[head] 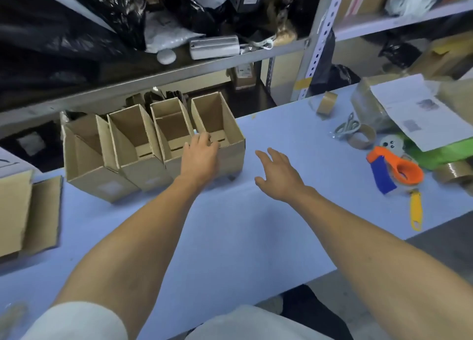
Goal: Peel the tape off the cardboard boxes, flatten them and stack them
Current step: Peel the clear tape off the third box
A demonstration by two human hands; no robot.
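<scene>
Several small open cardboard boxes stand in a row at the back of the pale blue table (230,237). My left hand (201,155) rests over the near rim of the rightmost box (230,132), fingers curled onto its edge. The neighbouring box (169,124) stands just left of it. My right hand (277,176) hovers open above the table, a little right of that box, holding nothing. A larger cardboard box (23,211) with an open flap lies at the left edge.
An orange and blue tape dispenser (395,170) and a yellow utility knife (416,210) lie at the right. Brown tape rolls (362,136), scissors and papers (419,114) sit behind them. A metal shelf (179,65) with black bags overhangs the boxes.
</scene>
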